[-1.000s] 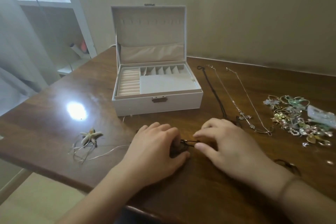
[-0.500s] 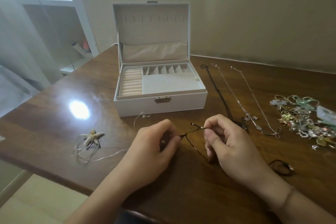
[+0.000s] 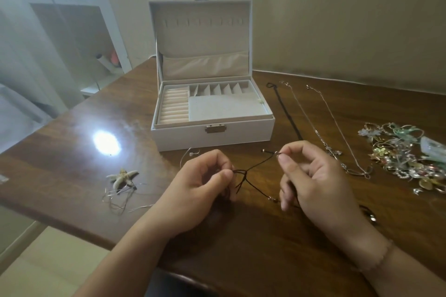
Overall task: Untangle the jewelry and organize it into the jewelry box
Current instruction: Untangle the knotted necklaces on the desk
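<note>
Silver chains [image 3: 321, 128] lie between jewelry box [image 3: 212, 132] and tangled pile [image 3: 405, 157].

Wooden table [image 3: 72, 152] (white shelf [image 3: 101, 19] behind)

Left hand [image 3: 202, 183] fingers curled, pinching; right hand [image 3: 311, 176] likewise.

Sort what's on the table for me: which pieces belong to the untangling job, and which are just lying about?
Job: dark cord pinched by left hand and right hand; open jewelry box; jewelry heap; laid-out chains; starfish necklace.

Lying about: shelf clutter beyond the table.
</note>
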